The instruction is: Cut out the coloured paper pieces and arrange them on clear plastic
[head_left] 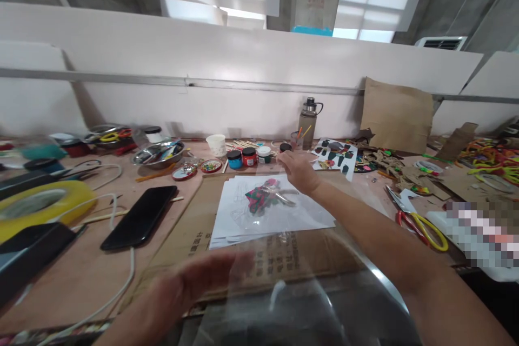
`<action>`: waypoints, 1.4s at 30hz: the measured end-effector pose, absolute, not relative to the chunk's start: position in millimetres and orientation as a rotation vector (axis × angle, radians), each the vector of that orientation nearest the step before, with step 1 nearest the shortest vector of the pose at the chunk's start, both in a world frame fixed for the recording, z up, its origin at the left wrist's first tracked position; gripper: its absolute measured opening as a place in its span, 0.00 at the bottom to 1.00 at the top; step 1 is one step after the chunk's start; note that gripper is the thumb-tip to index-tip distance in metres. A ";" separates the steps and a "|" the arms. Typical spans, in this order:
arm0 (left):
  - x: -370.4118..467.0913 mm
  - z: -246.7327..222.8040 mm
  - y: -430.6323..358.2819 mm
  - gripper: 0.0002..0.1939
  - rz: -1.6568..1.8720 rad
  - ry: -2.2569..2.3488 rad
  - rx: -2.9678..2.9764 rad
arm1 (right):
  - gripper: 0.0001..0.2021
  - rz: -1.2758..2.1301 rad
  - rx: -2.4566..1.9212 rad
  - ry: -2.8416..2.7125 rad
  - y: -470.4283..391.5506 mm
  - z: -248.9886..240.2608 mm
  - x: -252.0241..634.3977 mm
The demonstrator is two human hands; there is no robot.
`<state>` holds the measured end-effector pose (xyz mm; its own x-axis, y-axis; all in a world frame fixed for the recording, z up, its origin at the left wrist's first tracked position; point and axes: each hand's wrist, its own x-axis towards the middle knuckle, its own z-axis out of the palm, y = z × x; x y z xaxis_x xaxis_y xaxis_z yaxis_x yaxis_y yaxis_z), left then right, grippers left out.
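A large clear plastic sheet (284,292) spans the space between my hands, bending and glinting over the work area. My right hand (302,172) reaches to the far side, its fingers closed on the sheet's upper edge. Close to me, my left hand (190,281) is at the sheet's left edge, smeared by motion; its grip cannot be made out. Under the clear film lie white papers (227,221) with faint drawings. On them rest a pink, green and dark patterned piece (259,197) and a tool with pale curved handles (287,196), perhaps pliers.
A cardboard sheet (182,227) lies beneath the papers. To the left are a phone (140,216) and yellow tape roll (44,203). Paint jars (248,157), a paper cup (216,145) and bottle (308,121) stand behind. Scissors (417,221) lie right.
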<state>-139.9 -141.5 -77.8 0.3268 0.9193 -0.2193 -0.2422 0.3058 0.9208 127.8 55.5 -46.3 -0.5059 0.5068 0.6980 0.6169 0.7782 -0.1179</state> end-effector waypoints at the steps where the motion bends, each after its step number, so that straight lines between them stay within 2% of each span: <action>1: -139.2 -68.6 -126.5 0.35 0.952 0.951 0.957 | 0.10 -0.170 -0.831 -2.214 54.3 -48.5 126.0; 6: -120.7 -38.3 -51.6 0.26 1.085 1.317 1.101 | 0.08 -0.060 -0.862 -2.224 50.5 -69.6 121.7; 11: -109.9 -30.6 10.3 0.19 0.902 1.485 1.372 | 0.10 0.025 -0.969 -2.179 49.7 -91.7 130.5; 15: -90.5 -33.7 51.5 0.18 0.853 1.542 1.473 | 0.14 0.070 -1.012 -2.163 48.4 -99.2 132.8; 20: -62.1 -50.0 88.3 0.20 0.899 1.627 1.525 | 0.11 0.115 -0.962 -2.165 42.5 -100.5 129.4; 24: -55.8 -65.5 103.3 0.19 1.018 1.611 1.510 | 0.10 0.146 -0.915 -2.166 36.8 -101.8 128.9; 30: -53.9 -79.6 108.4 0.10 1.145 1.444 1.413 | 0.10 0.168 -0.855 -2.166 33.3 -105.7 127.8; 42: -36.2 -78.7 110.1 0.10 1.176 1.211 1.107 | 0.09 0.124 -0.823 -2.162 33.8 -110.4 128.5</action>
